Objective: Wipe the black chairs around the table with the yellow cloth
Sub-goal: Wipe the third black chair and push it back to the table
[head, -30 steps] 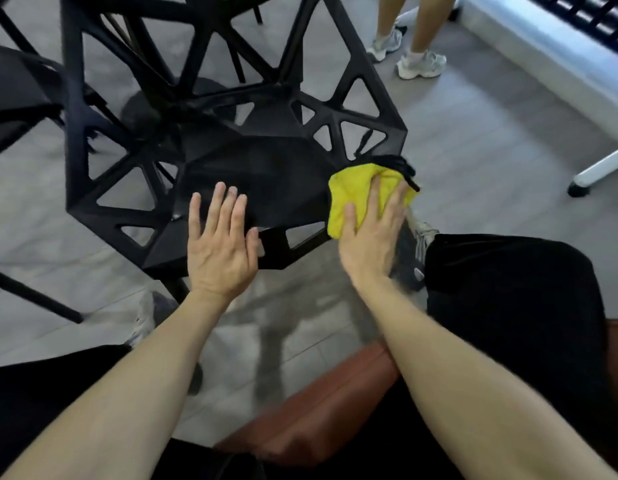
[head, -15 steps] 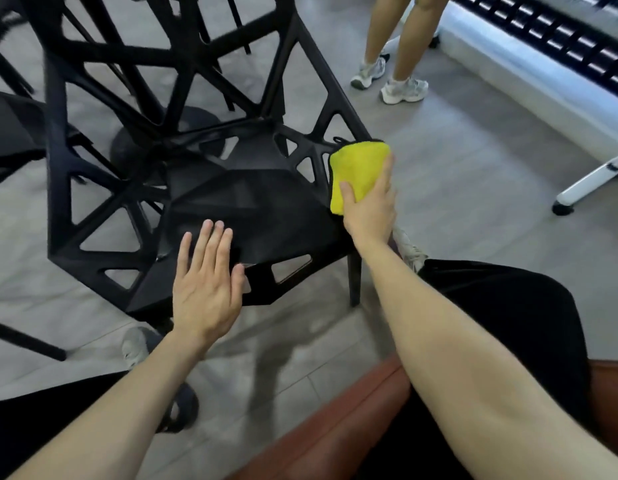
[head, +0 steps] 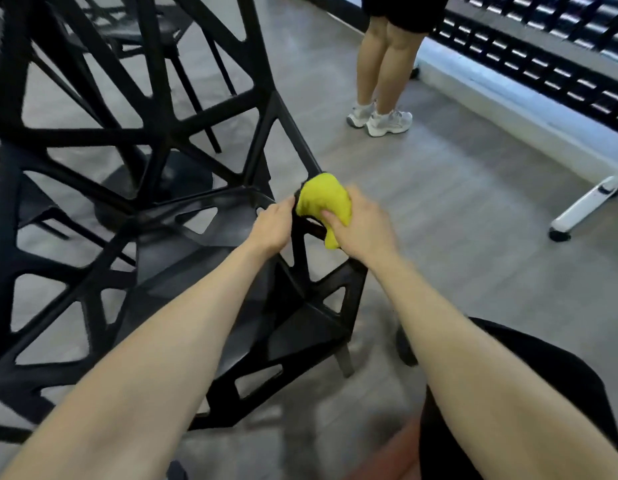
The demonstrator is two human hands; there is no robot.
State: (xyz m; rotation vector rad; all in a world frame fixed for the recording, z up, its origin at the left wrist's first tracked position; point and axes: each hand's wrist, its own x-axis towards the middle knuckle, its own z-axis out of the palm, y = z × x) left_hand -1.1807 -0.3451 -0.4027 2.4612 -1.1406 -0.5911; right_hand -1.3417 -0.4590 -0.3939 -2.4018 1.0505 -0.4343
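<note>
At the seat's two-o'clock corner the yellow cloth point(head: 323, 199) is clutched by the right hand point(head: 364, 225); the black chair point(head: 231, 292) frame is gripped by the left hand point(head: 273, 228). Open lattice could snag the bunched cloth.

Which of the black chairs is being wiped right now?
The nearest black chair, below both arms: the right hand presses the yellow cloth on its frame. The other chair stands untouched behind.

A person's bare legs point(head: 383, 64) in white sneakers point(head: 388, 123) stand on grey floor point(head: 456, 188) beside a white bench point(head: 529, 109).
</note>
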